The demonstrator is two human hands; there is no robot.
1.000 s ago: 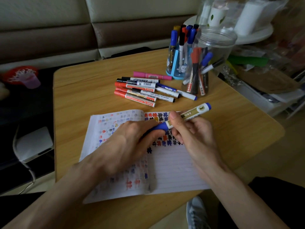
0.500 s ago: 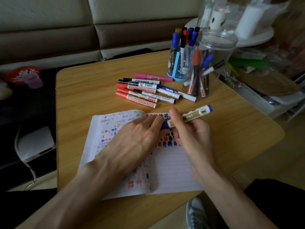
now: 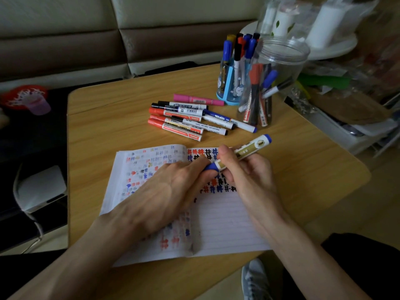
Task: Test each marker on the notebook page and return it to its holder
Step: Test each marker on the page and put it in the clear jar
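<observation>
A small wooden table [image 3: 108,118] is seen from above, as by a seated person looking down. An open lined notebook [image 3: 227,224] lies on it, its pages covered in small red, blue and black hash marks. Just above the right-hand page, a white and gold marker [image 3: 244,150] with blue ends is held tilted, its far end raised toward the right. The barrel is gripped by the right hand [image 3: 249,176], with thumb and fingers wrapped round it. The blue cap [image 3: 211,167] at the lower end is pinched between the thumb and fingertips of the left hand [image 3: 164,191], which lies over the notebook's middle fold. The cap appears seated on the barrel, and no tip is shown.

Beyond the notebook, a heap of loose markers [image 3: 190,120] in red, black, blue and pink lies on the table. Behind them stands a blue holder [image 3: 227,89] filled with upright markers. Just beside it to the right is a clear jar [image 3: 281,68] with a few markers leaning inside.

The step in hand is judged to be the capping or uncapping of this marker; which of the two cannot be told. If the cap is to come off, a straight pull is called for, then a short stroke on a bare part of the page. If it is being closed, a firm push is needed, and the marker is then to be carried to a holder.
</observation>
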